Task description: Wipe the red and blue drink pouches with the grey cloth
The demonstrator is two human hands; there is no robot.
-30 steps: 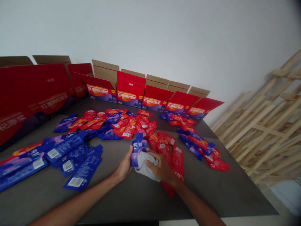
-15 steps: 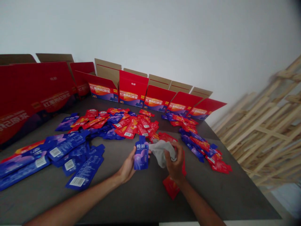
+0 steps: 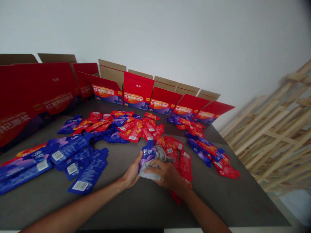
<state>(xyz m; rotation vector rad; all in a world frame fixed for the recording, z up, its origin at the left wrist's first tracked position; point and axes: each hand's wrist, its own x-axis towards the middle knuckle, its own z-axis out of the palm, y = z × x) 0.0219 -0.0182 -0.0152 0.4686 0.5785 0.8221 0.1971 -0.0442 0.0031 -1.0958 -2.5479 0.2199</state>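
My left hand [image 3: 132,170] grips a blue pouch [image 3: 148,150] by its left side, cap end pointing away from me. A grey cloth [image 3: 151,173] lies over the lower front of that pouch, pressed there by my right hand [image 3: 165,174], whose fingers are closed on it. The cloth hides the pouch's bottom and part of its right edge. Beside and partly under my right forearm are several red pouches [image 3: 186,163]. To the left of my left hand lie several blue pouches [image 3: 88,174] with barcodes facing up.
Mixed red and blue pouches [image 3: 126,127] form a pile across the middle of the dark table [image 3: 116,207]. Another mixed pile [image 3: 204,145] lies at right. Open red cartons [image 3: 138,92] line the back, larger ones [image 3: 36,97] the left. Wooden frames [image 3: 277,132] stand beyond the right edge.
My right hand has moved left with the grey cloth, which now covers the lower part of the blue pouch. The red pouches at right are more exposed.
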